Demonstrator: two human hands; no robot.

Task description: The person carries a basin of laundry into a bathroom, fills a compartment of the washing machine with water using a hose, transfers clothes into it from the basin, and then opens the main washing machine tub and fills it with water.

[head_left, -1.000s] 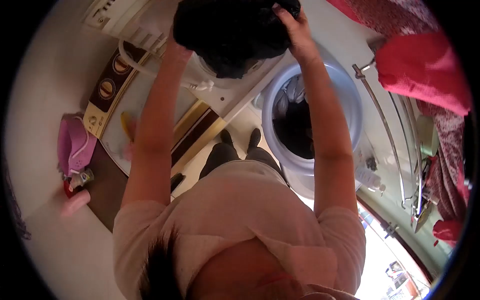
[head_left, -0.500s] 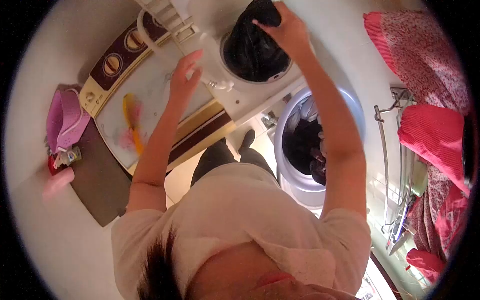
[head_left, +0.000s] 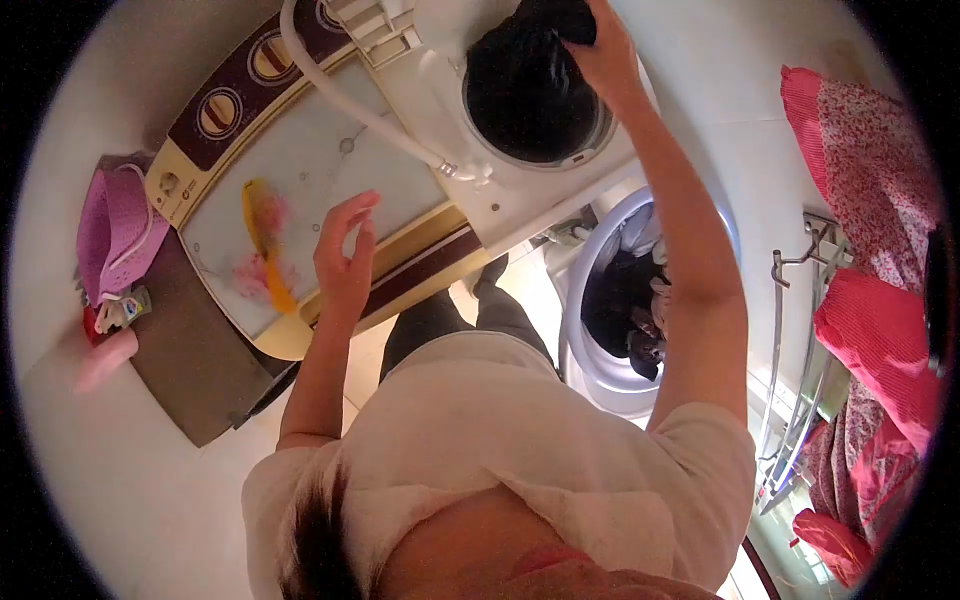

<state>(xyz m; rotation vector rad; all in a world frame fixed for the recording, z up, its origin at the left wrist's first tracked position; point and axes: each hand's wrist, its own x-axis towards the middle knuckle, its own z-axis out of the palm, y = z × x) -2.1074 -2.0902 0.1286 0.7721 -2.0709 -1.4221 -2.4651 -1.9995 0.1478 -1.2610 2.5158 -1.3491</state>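
Observation:
My right hand (head_left: 605, 65) is closed on a bunch of black cloth (head_left: 525, 85) at the round opening of the washing machine's smaller tub (head_left: 500, 155). Its thumb presses into the cloth; part of the hand is cut off by the top of the view. The cloth fills most of the opening, and what kind of garment it is cannot be made out. Above the front edge of the machine's lid (head_left: 315, 165), my left hand (head_left: 347, 250) hangs open and holds nothing. A white hose (head_left: 370, 118) crosses between the hands.
Dark and pale laundry (head_left: 620, 300) lies in a lavender basin (head_left: 578, 345) below my right arm. A yellow-handled pink brush (head_left: 258, 235) rests on the lid. A purple basket (head_left: 115, 230) stands at left. Red cloths (head_left: 875, 330) hang beside a metal rack (head_left: 780, 330).
My left hand has drawn back and down, away from the hose, over the lid. My right hand keeps hold of the black cloth, which now sits lower and more spread over the opening.

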